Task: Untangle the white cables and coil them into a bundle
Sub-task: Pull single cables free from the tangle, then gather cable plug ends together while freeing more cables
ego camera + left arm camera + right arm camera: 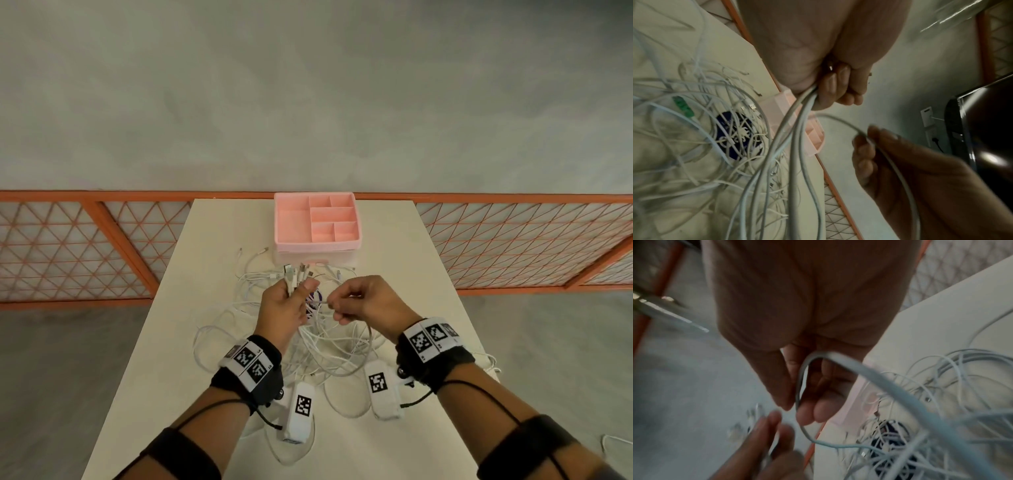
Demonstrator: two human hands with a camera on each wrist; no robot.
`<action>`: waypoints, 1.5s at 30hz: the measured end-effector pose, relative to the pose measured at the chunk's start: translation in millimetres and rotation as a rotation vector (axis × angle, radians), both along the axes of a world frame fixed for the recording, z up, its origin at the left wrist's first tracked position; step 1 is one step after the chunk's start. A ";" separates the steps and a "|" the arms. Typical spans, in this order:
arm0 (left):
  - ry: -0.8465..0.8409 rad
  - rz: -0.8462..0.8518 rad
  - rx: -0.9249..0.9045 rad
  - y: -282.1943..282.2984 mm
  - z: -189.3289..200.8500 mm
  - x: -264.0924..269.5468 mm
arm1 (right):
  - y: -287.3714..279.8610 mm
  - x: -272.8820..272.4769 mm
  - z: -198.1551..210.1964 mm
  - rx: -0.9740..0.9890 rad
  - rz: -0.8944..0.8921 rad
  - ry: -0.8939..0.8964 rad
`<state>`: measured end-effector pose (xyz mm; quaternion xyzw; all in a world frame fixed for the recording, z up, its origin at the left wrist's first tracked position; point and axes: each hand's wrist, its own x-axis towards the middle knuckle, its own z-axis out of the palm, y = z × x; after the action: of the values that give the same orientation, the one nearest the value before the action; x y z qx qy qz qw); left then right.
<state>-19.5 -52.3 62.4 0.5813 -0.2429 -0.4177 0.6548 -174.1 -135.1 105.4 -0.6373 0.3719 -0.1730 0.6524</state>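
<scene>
**Item record: white cables, part gathered in hand, part tangled on table**

- White cables (329, 346): loose tangle on the cream table (404, 260), in front of the person, spread between and beneath both forearms. Several strands rise from the heap into the hands.
- Left hand (286, 305): raised above the tangle, fingers curled round a cluster of cable ends; the connector plugs (297, 272) fan out above the fist. In the left wrist view, several strands run down from the fist to the heap.
- Right hand (363, 303): just beside the left, thumb and fingertips pinching one single cable (869, 369), which loops back to the pile.
- Pink organiser tray (284, 233): divided into compartments, at the table's far edge, just beyond the tangle.
- Dark blue item (735, 134): under the cables; nature unclear.
- Green connector (682, 105): among the strands.
</scene>
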 end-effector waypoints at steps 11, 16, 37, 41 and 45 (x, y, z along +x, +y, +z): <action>0.185 -0.142 -0.036 11.4 -4.8 0.9 | -7.7 8.4 37.3 -0.175 -0.358 -0.330; 0.204 -0.092 -0.005 12.1 -9.4 -0.1 | -24.4 -4.1 29.4 -0.318 -0.515 -0.180; 0.264 -0.182 -0.151 -0.1 10.6 -12.4 | -19.2 25.2 65.9 -0.688 -0.042 0.088; 0.147 -0.195 -0.116 1.3 3.1 -18.1 | -27.7 27.6 93.1 -0.670 -0.261 -0.156; 0.103 -0.186 -0.043 7.9 -14.0 -15.7 | -34.2 17.9 117.4 -0.632 -0.475 -0.380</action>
<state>-35.3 -44.4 48.4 0.5198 -0.2707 -0.5006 0.6371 -156.3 -169.4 222.9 -0.6593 0.3103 -0.5375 0.4244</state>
